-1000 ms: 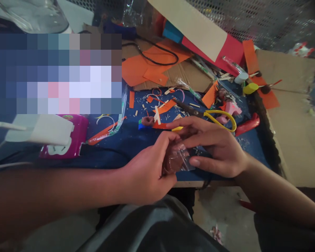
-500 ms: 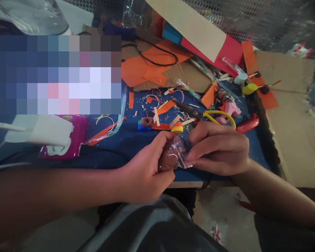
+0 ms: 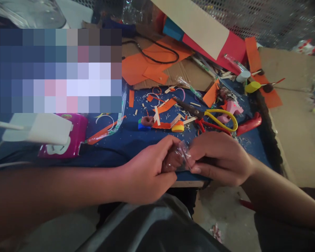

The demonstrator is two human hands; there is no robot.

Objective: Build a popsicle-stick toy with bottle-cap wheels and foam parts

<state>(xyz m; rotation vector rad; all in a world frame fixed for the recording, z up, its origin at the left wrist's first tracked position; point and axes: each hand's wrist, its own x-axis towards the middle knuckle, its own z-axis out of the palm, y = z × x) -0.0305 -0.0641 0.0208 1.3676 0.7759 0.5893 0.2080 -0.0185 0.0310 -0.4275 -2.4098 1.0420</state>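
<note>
Far left, a white charger (image 3: 42, 127) sits plugged into a magenta power block (image 3: 78, 131), cables trailing off to the side. Next along, an orange strip (image 3: 96, 138) lies by a crumpled clear wrapper on the blue tabletop (image 3: 136, 143). And here's the left hand (image 3: 149, 171), at the near edge, curled inward with fingers above and thumb below, closed firmly around a small clear bag (image 3: 173, 159). That bag is right in the middle of it all, brown stuff showing through the plastic, held up between the two hands! Just beyond it, a blue-and-green piece (image 3: 144, 126) carries a brown lump (image 3: 147, 121), then come pale sticks (image 3: 156, 115), orange scraps (image 3: 166, 105) and a yellow piece (image 3: 177, 127). Scissors with yellow handles (image 3: 198, 112) rest with blades pointing away to the left, red handles (image 3: 210, 124) just beside them. Over to the right hand (image 3: 223, 157): fingers folded, thumb and fingertips nearly together, pinching the bag's right-hand edge. Past it, a pink piece (image 3: 233, 108), a glossy red object (image 3: 250, 124), and out at far right, a broad sheet of cardboard (image 3: 294, 122).
</note>
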